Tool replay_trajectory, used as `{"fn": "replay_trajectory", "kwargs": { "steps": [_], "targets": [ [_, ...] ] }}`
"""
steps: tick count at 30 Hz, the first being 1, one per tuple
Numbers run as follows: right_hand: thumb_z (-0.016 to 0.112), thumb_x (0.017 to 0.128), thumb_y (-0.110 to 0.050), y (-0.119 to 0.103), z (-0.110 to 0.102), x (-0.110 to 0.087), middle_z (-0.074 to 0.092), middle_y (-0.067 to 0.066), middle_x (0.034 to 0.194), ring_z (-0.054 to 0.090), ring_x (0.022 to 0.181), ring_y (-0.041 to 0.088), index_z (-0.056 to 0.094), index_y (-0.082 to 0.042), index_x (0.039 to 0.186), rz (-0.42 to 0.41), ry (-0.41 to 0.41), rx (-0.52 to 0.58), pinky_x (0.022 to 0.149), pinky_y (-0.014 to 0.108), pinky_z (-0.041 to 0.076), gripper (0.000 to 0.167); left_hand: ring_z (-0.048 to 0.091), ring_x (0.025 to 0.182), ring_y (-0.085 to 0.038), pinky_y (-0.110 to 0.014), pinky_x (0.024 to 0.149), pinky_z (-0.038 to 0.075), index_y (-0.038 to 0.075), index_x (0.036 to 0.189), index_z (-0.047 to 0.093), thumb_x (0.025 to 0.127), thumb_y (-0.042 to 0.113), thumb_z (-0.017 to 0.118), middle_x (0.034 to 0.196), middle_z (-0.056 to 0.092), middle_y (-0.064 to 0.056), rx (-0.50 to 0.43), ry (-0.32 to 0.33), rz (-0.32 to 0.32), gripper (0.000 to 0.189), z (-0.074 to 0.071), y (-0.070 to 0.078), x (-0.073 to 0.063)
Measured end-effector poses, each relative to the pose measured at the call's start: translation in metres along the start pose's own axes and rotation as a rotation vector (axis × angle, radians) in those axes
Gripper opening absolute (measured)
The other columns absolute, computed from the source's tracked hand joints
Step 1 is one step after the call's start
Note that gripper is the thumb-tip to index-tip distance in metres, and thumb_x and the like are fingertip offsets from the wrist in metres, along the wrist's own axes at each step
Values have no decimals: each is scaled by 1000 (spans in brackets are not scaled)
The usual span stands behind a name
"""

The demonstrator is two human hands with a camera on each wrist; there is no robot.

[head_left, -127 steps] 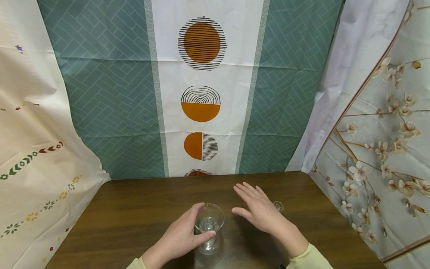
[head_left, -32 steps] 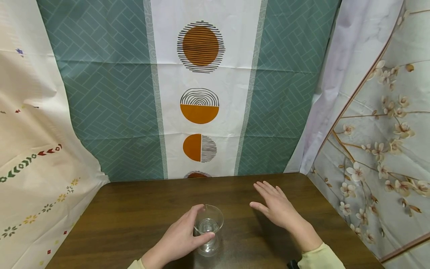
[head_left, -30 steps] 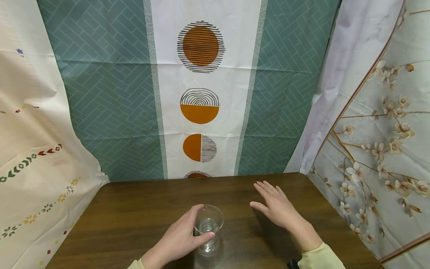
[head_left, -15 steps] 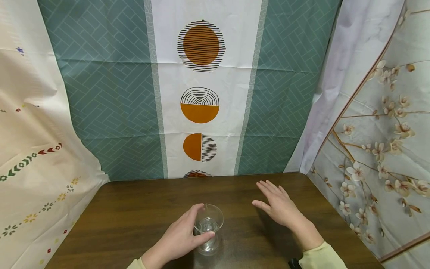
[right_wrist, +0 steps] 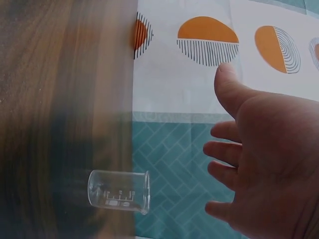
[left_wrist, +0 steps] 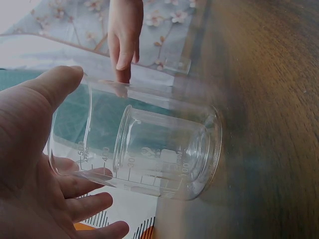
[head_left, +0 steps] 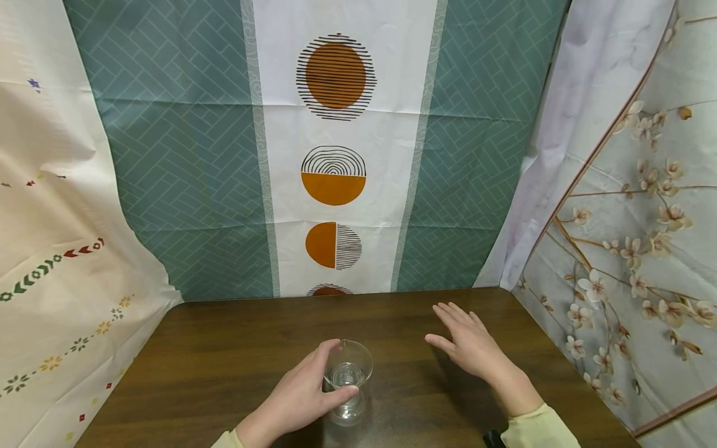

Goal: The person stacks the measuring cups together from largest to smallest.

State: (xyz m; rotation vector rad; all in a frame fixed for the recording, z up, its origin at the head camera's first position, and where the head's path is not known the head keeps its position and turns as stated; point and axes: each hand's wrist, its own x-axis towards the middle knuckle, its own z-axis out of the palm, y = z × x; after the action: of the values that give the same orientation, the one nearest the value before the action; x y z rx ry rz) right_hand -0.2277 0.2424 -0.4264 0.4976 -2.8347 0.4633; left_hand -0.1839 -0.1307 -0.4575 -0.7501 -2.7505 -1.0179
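Note:
My left hand (head_left: 305,389) grips a large clear glass beaker (left_wrist: 97,132) near its rim, thumb on one side and fingers on the other. The beaker stands upright on the table, its printed scale facing the left wrist camera. Nested inside it is a smaller glass beaker (left_wrist: 162,142). Off to the right, my right hand (head_left: 469,341) hovers over the table with its fingers extended and holds nothing. A third, small beaker (right_wrist: 118,190) with white markings stands on the table near that hand; in the head view the hand hides it.
The brown wooden table (head_left: 235,336) ends at a green and white curtain (head_left: 336,130) behind. A cream cloth (head_left: 73,249) hangs on the left and a flower-printed one (head_left: 633,249) on the right.
My right hand has moved right, away from the large beaker, and now covers the small beaker seen beside it earliest. My left hand keeps its grip on the large beaker.

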Motion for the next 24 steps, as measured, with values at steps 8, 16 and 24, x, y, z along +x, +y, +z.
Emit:
{"fn": "replay_trajectory", "kwargs": {
  "steps": [8, 16, 24],
  "targets": [
    [71, 108, -45, 6, 2, -2, 49, 24, 166, 37, 158, 47, 52, 1, 161, 16, 8, -1, 124, 76, 23, 73, 62, 136, -30, -59, 104, 55, 8, 157, 46, 96, 60, 82, 152, 62, -8, -11, -12, -4, 87, 0, -1, 1],
    [70, 108, -48, 13, 2, -6, 50, 24, 165, 38, 158, 48, 52, 0, 161, 29, 1, -9, 122, 77, 24, 74, 62, 136, -31, -59, 104, 55, 9, 158, 46, 95, 66, 79, 152, 62, -7, -16, -14, -10, 91, 0, -1, 0],
    [70, 108, -48, 16, 1, -9, 50, 25, 165, 39, 157, 49, 53, 1, 160, 49, -15, -4, 122, 78, 24, 74, 63, 136, -29, -58, 103, 55, 9, 157, 47, 96, 57, 83, 151, 63, -6, 1, 0, 4, 86, 0, -1, 0]
  ]
}}
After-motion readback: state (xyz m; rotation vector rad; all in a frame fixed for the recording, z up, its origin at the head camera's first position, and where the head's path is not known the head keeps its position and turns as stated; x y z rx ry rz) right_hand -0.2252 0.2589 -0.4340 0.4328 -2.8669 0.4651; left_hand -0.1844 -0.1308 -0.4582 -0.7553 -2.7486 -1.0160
